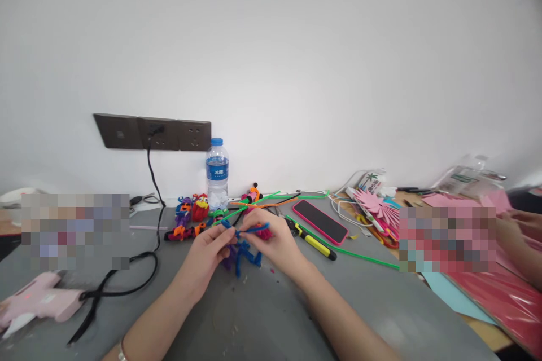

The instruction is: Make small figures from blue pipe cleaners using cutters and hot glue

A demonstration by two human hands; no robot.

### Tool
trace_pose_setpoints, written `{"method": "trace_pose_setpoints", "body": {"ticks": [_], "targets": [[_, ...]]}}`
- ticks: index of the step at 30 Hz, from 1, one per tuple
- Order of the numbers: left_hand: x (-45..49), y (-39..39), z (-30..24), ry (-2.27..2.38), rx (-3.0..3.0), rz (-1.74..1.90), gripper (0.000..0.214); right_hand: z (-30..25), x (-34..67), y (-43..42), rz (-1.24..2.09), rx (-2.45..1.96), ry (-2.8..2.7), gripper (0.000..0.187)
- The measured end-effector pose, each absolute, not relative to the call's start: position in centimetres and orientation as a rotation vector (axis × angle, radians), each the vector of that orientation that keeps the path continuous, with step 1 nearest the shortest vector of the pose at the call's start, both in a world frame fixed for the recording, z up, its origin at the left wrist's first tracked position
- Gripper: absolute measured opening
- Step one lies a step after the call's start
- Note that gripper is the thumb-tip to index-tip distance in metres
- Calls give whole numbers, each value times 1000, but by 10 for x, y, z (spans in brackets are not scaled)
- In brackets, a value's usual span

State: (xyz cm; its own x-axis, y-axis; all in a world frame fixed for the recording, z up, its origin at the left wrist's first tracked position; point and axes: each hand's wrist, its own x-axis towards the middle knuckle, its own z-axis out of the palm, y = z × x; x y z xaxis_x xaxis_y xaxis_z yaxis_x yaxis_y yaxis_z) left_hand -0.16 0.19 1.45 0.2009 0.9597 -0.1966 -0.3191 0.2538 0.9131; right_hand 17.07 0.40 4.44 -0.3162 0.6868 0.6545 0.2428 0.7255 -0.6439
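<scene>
Both my hands meet over the middle of the grey table (262,316). My left hand (209,248) and my right hand (271,240) each pinch a blue pipe-cleaner figure (244,254), with a blue strand stretched between the fingertips. Purple and pink bits of the figure show under my fingers. Finished pipe-cleaner figures (192,214) in purple, red and orange lie just beyond my left hand. Loose green and orange pipe cleaners (271,200) lie behind my hands.
A water bottle (217,172) stands by the wall under a socket strip (152,132). A pink glue gun (40,302) lies at the left with its black cable. A pink-cased phone (319,221), a yellow cutter (313,241) and pink paper crafts (376,208) lie right. Another person's hand (519,225) shows far right.
</scene>
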Motion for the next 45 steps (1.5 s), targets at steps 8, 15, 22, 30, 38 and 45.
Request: {"method": "trace_pose_setpoints", "body": {"ticks": [8, 15, 22, 30, 38, 45], "targets": [[-6, 3, 17, 1029, 1448, 964, 37, 49, 178, 7, 851, -814, -1848, 4], [-3, 1, 9, 1050, 1626, 781, 29, 48, 185, 9, 1043, -763, -1940, 12], [1, -5, 9, 1013, 1557, 721, 28, 44, 190, 10, 1449, -852, -1782, 19], [0, -4, 14, 913, 1541, 738, 29, 45, 190, 11, 1504, -874, -1695, 23], [0, -10, 15, 1156, 1972, 864, 20, 38, 177, 17, 1346, -889, -1490, 29], [-4, -7, 17, 1207, 2113, 877, 30, 30, 171, 18, 1352, -930, -1447, 31]]}}
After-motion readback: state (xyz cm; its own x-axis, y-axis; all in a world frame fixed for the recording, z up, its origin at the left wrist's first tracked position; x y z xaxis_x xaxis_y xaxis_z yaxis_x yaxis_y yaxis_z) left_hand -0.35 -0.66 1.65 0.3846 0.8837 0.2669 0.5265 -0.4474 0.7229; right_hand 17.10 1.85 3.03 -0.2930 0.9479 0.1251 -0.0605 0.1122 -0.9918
